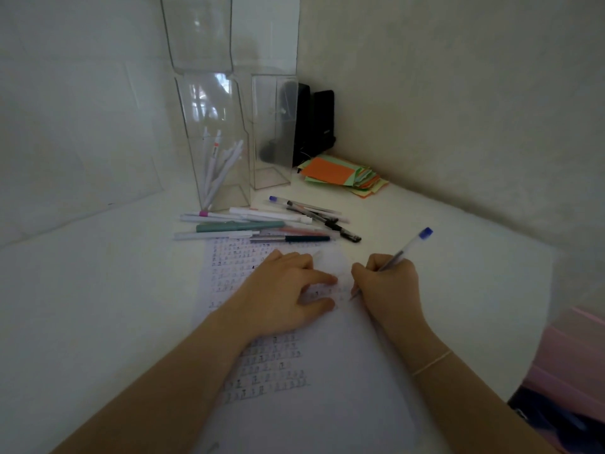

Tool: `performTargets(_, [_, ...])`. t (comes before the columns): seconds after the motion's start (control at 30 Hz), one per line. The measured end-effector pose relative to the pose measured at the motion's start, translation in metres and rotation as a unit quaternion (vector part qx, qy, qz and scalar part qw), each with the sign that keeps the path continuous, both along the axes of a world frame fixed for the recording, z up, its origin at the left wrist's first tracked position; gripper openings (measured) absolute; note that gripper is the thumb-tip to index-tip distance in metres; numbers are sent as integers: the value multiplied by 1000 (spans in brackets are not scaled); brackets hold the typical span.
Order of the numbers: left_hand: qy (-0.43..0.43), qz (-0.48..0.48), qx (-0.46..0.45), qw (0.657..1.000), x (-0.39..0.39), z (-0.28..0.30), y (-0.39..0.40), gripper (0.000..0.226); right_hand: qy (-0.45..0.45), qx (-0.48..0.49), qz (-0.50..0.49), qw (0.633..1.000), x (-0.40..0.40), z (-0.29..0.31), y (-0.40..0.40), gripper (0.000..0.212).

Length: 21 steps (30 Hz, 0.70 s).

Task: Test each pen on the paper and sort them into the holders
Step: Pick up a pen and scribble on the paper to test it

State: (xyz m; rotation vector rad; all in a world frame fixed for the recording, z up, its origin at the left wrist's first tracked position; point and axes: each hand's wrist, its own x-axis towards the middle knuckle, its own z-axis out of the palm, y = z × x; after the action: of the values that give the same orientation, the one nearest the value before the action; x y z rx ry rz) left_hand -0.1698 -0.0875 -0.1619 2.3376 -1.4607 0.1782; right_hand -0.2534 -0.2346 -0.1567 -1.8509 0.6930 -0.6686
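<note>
my right hand (388, 283) grips a blue-capped pen (397, 255) in a writing pinch low on the barrel, tip down on the paper (343, 371), cap end tilted up and away toward the right edge of the surface (98, 290). my left hand (288, 290) lies flat with straight fingers pressing the sheet, grasping nothing. the paper is a thin white sheet near the front middle of the surface, covered in rows of small test marks; it looks light and likely to slide, so pinning it makes sense. the pen is a slim, stiff clear plastic stick, probably light and a bit slick, best taken near the tip for writing and mid-barrel for dropping in a holder. the untested pile of pens (262, 222) lies flat just beyond the paper's far edge: white barrels, a teal one, a dark one with a metal section, black-tipped clear ones, all rigid and prone to roll. toward the back corner stand two tall clear hard-walled holders; the left holder (219, 165) has several white pens leaning inside, the right holder (273, 152) looks empty, hard to be sure. coloured paper scraps (343, 176) sit by the back-right wall.
</note>
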Motion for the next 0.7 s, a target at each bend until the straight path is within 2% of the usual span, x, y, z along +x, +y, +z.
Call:
performTargets(0.17, [42, 17, 4, 999, -3, 1, 0, 42, 1, -5, 17, 1000, 0, 1, 2, 21])
performTargets(0.3, [62, 31, 6, 998, -3, 1, 1, 42, -2, -19, 14, 1000, 1, -2, 0, 32])
performTargets(0.43, [67, 33, 1, 997, -2, -1, 0, 41, -1, -53, 8, 999, 3, -7, 0, 27])
performTargets(0.57, [70, 32, -2, 997, -2, -1, 0, 41, -8, -96, 4, 995, 3, -8, 0, 40])
performTargets(0.7, [70, 32, -5, 997, -2, -1, 0, 41, -6, -97, 11, 995, 3, -8, -2, 37])
